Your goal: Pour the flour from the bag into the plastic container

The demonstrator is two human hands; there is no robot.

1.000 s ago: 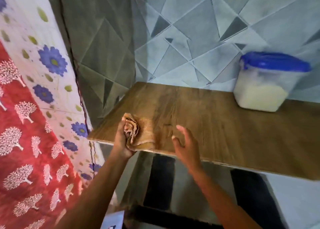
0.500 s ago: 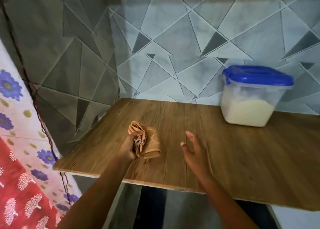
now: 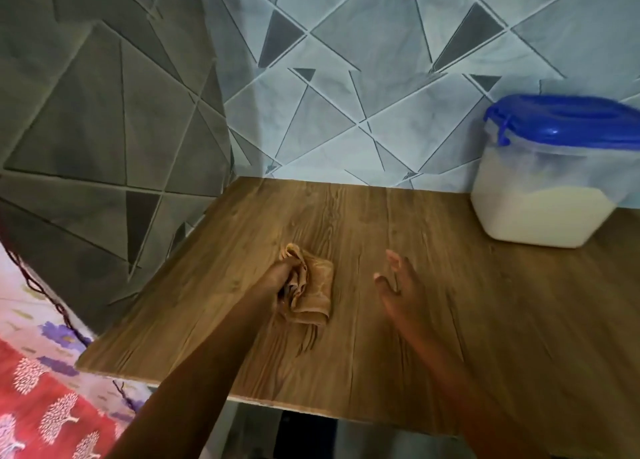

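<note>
A clear plastic container (image 3: 540,202) with a blue lid (image 3: 568,122) stands at the back right of the wooden table (image 3: 450,320), against the tiled wall. It holds white flour up to about half its height, and the lid is on. My left hand (image 3: 280,282) grips a crumpled brown cloth (image 3: 311,292) that lies on the table's left middle. My right hand (image 3: 398,285) hovers just right of the cloth with fingers spread, holding nothing. No flour bag is in view.
Grey and blue triangle-patterned tiles (image 3: 346,94) cover the walls behind and to the left of the table. A red and floral fabric (image 3: 45,389) hangs at the lower left, beyond the table's front left corner.
Both hands and the cloth have moved further onto the table from its front edge. The view has shifted, so the container now sits further right.
</note>
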